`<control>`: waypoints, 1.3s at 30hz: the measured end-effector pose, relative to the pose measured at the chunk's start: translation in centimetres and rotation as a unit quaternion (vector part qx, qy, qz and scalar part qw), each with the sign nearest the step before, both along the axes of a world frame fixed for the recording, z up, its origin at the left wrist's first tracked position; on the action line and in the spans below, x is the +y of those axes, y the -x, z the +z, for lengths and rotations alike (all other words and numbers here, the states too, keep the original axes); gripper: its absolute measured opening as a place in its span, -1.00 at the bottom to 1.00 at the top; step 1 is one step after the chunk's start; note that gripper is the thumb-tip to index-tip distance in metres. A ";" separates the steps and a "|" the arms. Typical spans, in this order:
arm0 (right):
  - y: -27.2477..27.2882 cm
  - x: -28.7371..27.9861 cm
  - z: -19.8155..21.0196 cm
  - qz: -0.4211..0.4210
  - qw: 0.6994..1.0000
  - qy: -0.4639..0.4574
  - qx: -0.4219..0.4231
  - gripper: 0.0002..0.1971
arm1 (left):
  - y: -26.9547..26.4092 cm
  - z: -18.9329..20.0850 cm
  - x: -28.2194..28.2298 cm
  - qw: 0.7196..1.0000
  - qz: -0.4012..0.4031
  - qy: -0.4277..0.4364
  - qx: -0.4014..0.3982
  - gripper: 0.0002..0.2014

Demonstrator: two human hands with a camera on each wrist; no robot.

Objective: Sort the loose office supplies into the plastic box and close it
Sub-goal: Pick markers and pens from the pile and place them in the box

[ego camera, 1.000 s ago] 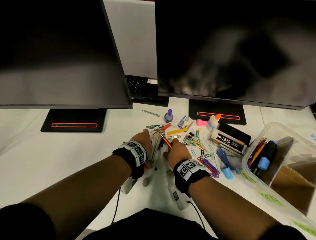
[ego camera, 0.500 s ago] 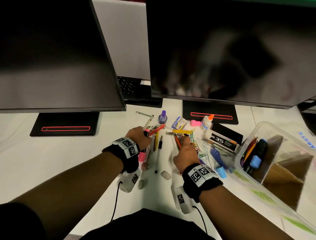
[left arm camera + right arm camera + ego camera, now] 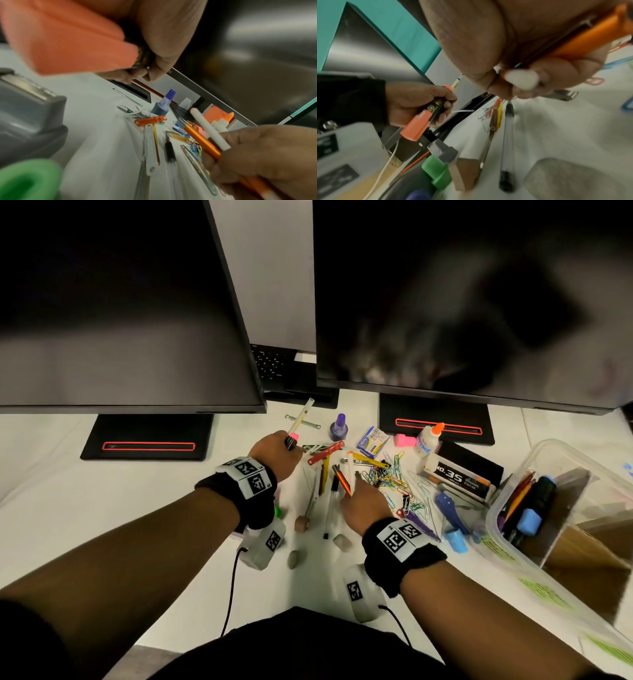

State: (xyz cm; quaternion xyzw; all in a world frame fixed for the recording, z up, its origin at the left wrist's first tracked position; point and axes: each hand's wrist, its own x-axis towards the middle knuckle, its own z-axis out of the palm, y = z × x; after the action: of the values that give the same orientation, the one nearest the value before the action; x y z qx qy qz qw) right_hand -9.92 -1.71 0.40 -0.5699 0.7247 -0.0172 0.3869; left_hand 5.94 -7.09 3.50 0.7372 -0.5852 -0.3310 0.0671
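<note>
My left hand [image 3: 290, 449] grips a bundle of pens and highlighters, among them a pink-capped highlighter [image 3: 417, 127] and a pale pen [image 3: 301, 417] that points toward the monitors. My right hand [image 3: 354, 494] grips an orange pen [image 3: 200, 140] and a white pen [image 3: 209, 129] together, just above the pile. The clear plastic box [image 3: 561, 455] stands open at the right with pens, markers and a cardboard divider inside. Loose on the table lie coloured paper clips [image 3: 387, 474], a black pen [image 3: 330, 505], a red fastener [image 3: 325, 453] and a staples box [image 3: 459, 475].
Two dark monitors [image 3: 120, 320] overhang the back of the desk on black stands [image 3: 147, 436]. A glue bottle [image 3: 428, 438], a purple ink bottle [image 3: 339, 428], a pink sharpener [image 3: 400, 440], blue pieces [image 3: 448, 505] and small erasers [image 3: 342, 542] lie around the pile.
My hands have drawn apart. The left has lifted its bundle back and to the left. The right now holds a white pen alongside the orange one.
</note>
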 end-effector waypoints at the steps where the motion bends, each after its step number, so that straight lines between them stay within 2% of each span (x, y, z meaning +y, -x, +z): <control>1: -0.3 -0.1 -0.2 0.007 1.000 0.009 0.011 -0.61 | 0.1 -0.1 0.2 1.000 -0.013 -0.007 -0.006 -0.81; 7: -0.8 0.2 -0.9 0.015 0.998 -0.010 0.066 -0.52 | 2.7 -1.5 1.8 0.989 -0.139 -0.005 -0.038 -0.75; 10: -0.6 0.5 -0.8 0.042 0.995 -0.001 0.090 -0.65 | 4.0 -2.4 1.8 0.984 -0.166 0.003 -0.060 -0.72; 14: 0.0 1.0 -0.3 0.050 0.995 -0.018 0.087 -0.64 | 4.8 -3.2 1.4 0.977 -0.187 -0.014 -0.106 -0.65; 17: 0.7 1.2 -0.1 -0.002 0.998 -0.037 0.056 -0.62 | 5.0 -3.4 1.2 0.979 -0.177 -0.018 -0.101 -0.56; 24: 3.1 1.2 1.8 -0.155 0.984 0.005 -0.089 -0.84 | 4.9 -3.9 1.1 0.987 -0.135 -0.004 -0.083 -0.49; 27: 4.3 0.9 2.3 -0.208 0.970 0.030 -0.125 -0.77 | 4.9 -4.1 1.3 0.987 -0.133 -0.003 -0.087 -0.50; 32: 5.8 1.5 2.4 -0.248 0.958 0.057 -0.134 -0.87 | 4.6 -4.6 1.5 0.983 -0.140 -0.020 -0.114 -0.53; 35: 6.4 2.2 3.0 -0.269 0.943 0.024 -0.195 -0.98 | 4.0 -4.7 1.3 0.988 -0.124 -0.034 -0.091 -0.57; 37: 6.6 2.6 3.4 -0.263 0.939 0.012 -0.221 -0.94 | 3.6 -4.6 1.2 0.991 -0.107 -0.040 -0.075 -0.55; 39: 6.7 2.9 3.9 -0.248 0.940 0.020 -0.234 -0.94 | 3.5 -4.4 1.0 0.993 -0.087 -0.028 -0.070 -0.62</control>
State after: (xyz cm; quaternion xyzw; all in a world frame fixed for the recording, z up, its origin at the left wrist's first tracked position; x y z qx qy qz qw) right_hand -16.66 1.19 4.30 -0.3595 0.7314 -0.2604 0.5177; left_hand 2.41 -6.13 -0.88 0.7064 -0.6409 -0.2993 -0.0236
